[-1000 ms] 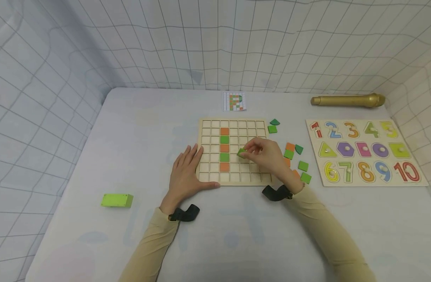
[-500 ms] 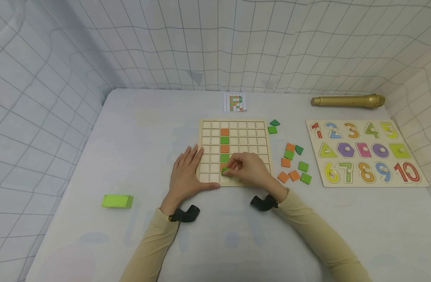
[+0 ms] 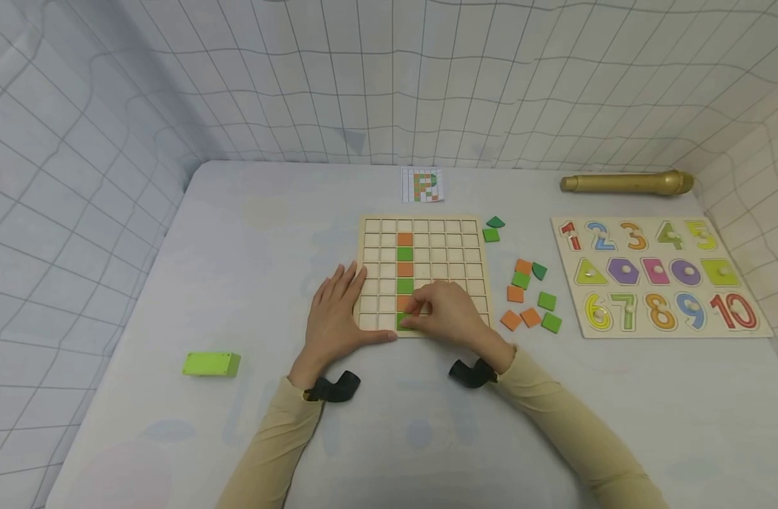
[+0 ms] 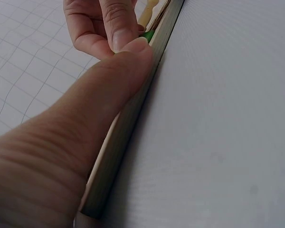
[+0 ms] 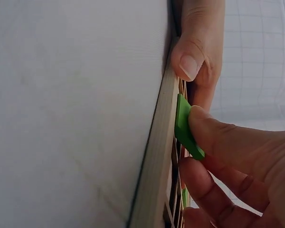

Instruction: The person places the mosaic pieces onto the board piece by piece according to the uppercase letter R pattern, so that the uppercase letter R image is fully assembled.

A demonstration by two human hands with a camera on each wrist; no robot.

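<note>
Right hand [image 3: 449, 314] is pinching a green square tile [image 5: 184, 126], thumb touching it and a fingertip at its far end. Tile is sitting at the near edge of the wooden grid board [image 3: 438, 255]: bottom cell, third column from the left, next to an orange square tile [image 3: 403, 304]. Seen from the right wrist it's tilting, a side rising above the board's rim; can't tell if any edge is seated.

Left hand [image 3: 334, 314] is lying spread at the board's left edge, fingers straight, thumb along the near rim, gripping nothing. Looks like it's bracing.

Handling guess: painted wood, so light, stiff, not fragile. Smooth faces may be slipping a bit. Thin edges are giving little purchase; I'd be holding opposite edges, keeping the underside free, and pressing mid-face to flatten it. Loose square tiles [image 3: 520, 281] are lying right of the board; should be handling alike.
</note>
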